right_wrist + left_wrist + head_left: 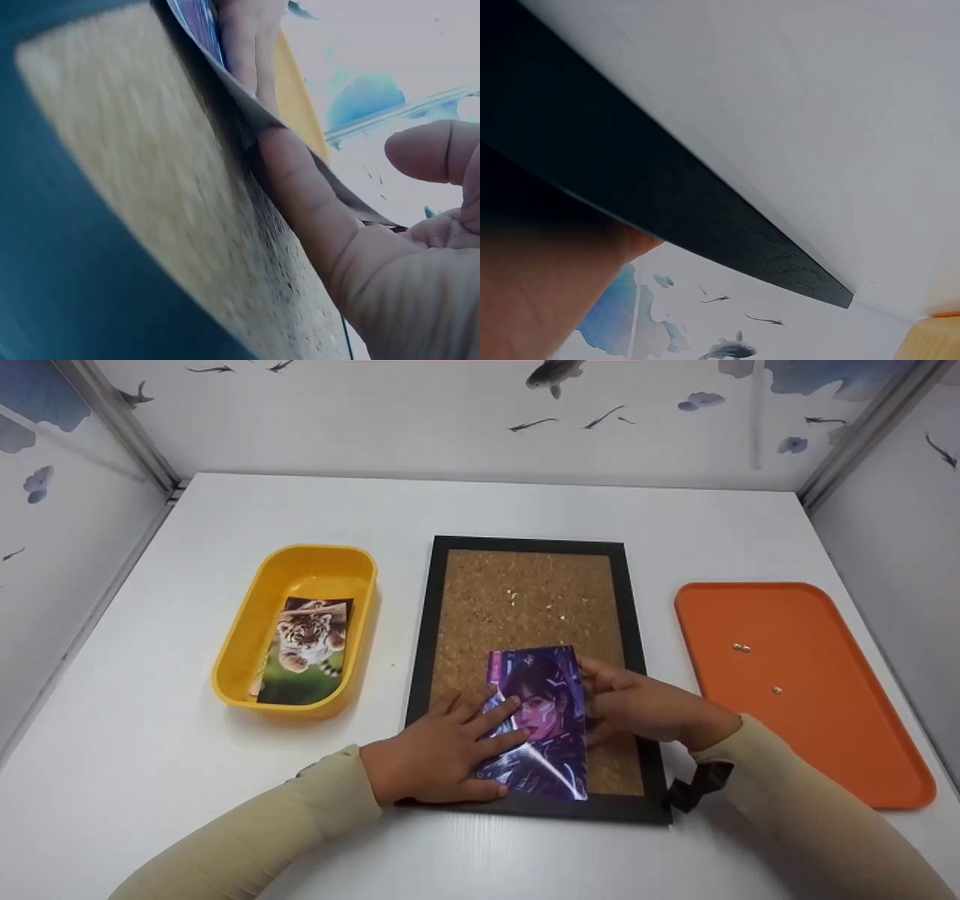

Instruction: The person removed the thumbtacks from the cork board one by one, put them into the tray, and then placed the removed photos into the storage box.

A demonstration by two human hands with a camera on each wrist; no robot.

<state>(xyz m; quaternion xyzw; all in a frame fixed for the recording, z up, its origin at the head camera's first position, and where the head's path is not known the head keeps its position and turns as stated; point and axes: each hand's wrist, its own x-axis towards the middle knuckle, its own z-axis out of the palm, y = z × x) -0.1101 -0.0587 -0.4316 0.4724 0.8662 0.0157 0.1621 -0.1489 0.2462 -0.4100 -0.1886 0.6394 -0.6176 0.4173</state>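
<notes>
A glossy purple picture card [544, 720] with a portrait lies over the lower part of a black-framed cork board [487, 600]. My left hand [442, 754] rests on the card's left side with its fingers spread. From the right, my right hand [649, 709] meets the card's right edge, which hides its fingertips in the head view. In the right wrist view that edge is raised, with one digit [292, 176] extended beneath it; another digit [427, 152] stands apart from the card. Small shiny gold bits show on the cork above the card; their kind is unclear.
At left a yellow bin [232, 660] holds a tiger cub picture [307, 652] atop others. An orange tray [832, 735] at right carries several small gold tacks [741, 648]. Printed panels [420, 420] wall in the white table [180, 780] at back and sides.
</notes>
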